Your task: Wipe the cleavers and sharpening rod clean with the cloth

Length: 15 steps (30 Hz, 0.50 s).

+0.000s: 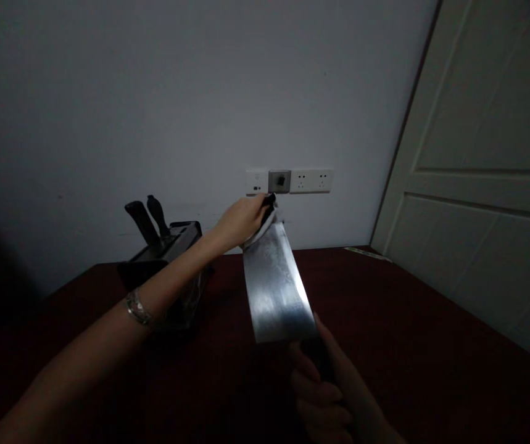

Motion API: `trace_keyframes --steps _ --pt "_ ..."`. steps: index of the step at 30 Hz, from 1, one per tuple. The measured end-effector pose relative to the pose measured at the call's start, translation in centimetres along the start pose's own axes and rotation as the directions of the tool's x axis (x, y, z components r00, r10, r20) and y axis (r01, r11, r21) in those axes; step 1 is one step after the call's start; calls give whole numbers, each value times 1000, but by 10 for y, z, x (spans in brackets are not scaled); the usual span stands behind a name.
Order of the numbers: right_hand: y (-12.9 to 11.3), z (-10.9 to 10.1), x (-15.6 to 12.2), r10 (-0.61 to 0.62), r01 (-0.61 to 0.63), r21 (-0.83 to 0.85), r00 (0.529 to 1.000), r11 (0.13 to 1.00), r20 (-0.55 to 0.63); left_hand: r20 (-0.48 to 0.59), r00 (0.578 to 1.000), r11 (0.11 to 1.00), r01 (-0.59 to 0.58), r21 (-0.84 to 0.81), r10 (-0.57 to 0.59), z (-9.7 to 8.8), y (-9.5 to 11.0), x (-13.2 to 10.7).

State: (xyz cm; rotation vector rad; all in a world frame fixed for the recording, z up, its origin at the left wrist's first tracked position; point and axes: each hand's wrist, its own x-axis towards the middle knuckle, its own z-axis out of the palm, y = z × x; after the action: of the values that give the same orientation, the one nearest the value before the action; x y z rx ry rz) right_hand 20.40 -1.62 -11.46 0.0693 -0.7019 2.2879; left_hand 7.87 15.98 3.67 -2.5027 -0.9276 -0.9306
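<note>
My right hand [324,388] is wrapped round the dark handle of a cleaver [276,287], whose broad steel blade points up and away from me. At the blade's far end, my left hand [244,219] is closed on a cloth [265,227], partly white and partly black, pressed against the metal. The cloth covers the far left corner of the blade. Beyond my left forearm stands a dark knife block [179,240] with black handles [142,222] sticking up from it; my arm hides part of it.
The dark red table [348,296] reaches back to a pale wall. Sockets and a switch [279,181] sit low on that wall. At the right is a white panelled door [477,160]. A thin strip [367,253] lies at the table's back edge. The light is dim.
</note>
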Motion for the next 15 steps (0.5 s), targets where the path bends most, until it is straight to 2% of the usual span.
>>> trace_keyframes --steps 3,5,9,11,15 --pt "2 0 0 -4 4 -1 998 1000 -62 -198 975 983 132 130 -105 -5 -9 0" --pt "3 0 0 -22 22 -4 994 1000 -109 -249 967 987 85 136 -49 -4 -8 -9" --pt "3 2 0 -38 36 -10 986 999 -165 -131 974 982 -176 61 183 8 6 -41" --pt "1 3 1 -21 19 -15 986 1000 -163 -132 970 978 -206 5 205 15 13 -56" --pt "-2 3 2 14 -21 -39 988 999 -153 -174 971 978 -182 -102 162 19 19 -73"
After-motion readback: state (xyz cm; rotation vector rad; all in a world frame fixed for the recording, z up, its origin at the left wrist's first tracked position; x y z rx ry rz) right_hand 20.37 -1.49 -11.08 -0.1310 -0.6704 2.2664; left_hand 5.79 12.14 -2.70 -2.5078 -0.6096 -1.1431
